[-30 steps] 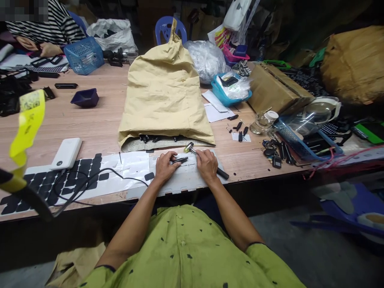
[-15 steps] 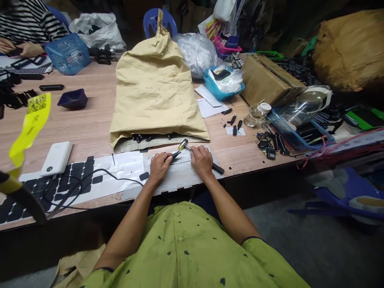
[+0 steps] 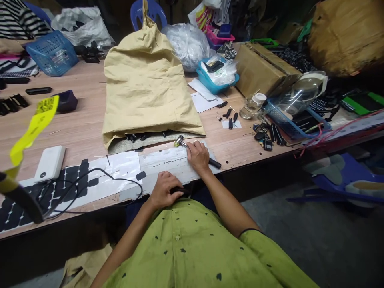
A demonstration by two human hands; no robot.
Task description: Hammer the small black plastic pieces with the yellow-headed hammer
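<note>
**Black piece (image 3: pixel 181 192) drawn back from the board (image 3: pixel 160 166) to the shirt front**

The left hand (image 3: pixel 166 189) has been drawn back from the middle of the board to the front edge of the worktop (image 3: pixel 85 122), close against the green shirt (image 3: pixel 175 240). The black piece, held over the board half a second ago, has been carried along with it. Its left grip is closed, with the piece pinched by the thumb and partly hidden. The right hand (image 3: pixel 198 157) has been kept on the board, its grip closed around the hammer (image 3: pixel 179 141), whose head is pointed towards the sack (image 3: pixel 150 88). By this, the work is judged to be at a break: the piece is off the board and the hammer is held idle.

On the worktop, the sack is laid just beyond the board, and more black parts (image 3: pixel 132 138) are seen at its mouth. To the left, a sheet of paper (image 3: pixel 120 162), a cable (image 3: pixel 100 170) and a white box (image 3: pixel 50 163) are spread. To the right, small dark parts (image 3: pixel 231 123) and a jar (image 3: pixel 253 106) are set near a cardboard box (image 3: pixel 261 72). Behind, a blue chair (image 3: pixel 162 15) is partly shown; at upper left, a striped sleeve (image 3: pixel 27 24) of another person is seen.
</note>
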